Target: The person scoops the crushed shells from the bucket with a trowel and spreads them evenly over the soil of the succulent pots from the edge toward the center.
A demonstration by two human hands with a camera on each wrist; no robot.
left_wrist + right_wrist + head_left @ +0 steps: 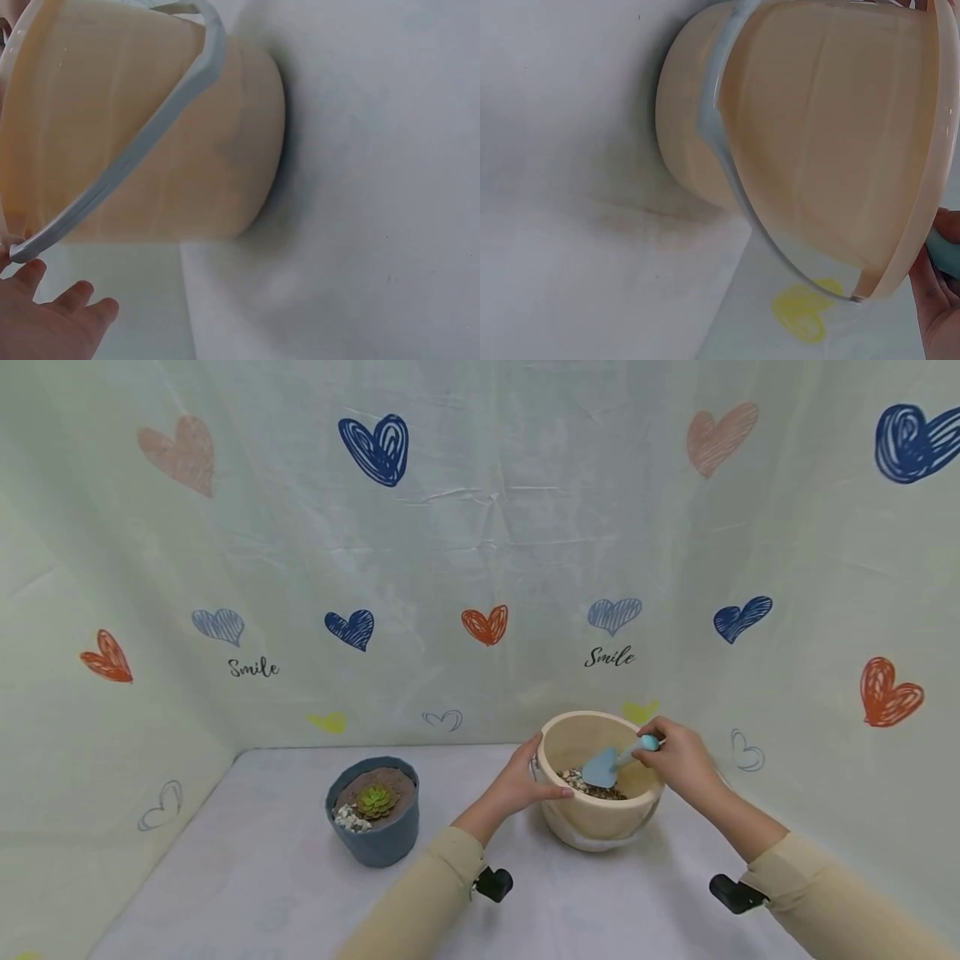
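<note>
A cream bucket (pixel 600 814) stands on the table with a layer of mixed gravel or soil (pixel 611 792) at its bottom. Its pale handle (pixel 142 142) hangs down against the outer wall. At the left rim, my left hand (pixel 525 781) holds the bucket, thumb along the front edge and fingers spread on the outside. My right hand (pixel 678 756) pinches the handle of a small light-blue trowel (pixel 600 768) at the right rim. The trowel's blade points down inside the bucket, overlapping the gravel. In the right wrist view, the bucket wall hides the blade.
Left of the bucket is a blue-grey pot (pixel 382 843) holding a green succulent (pixel 376 801), brown soil and white pebbles (pixel 351 818). A pale cloth covers the table (pixel 247 868). Behind it hangs a curtain (pixel 480 552) printed with hearts.
</note>
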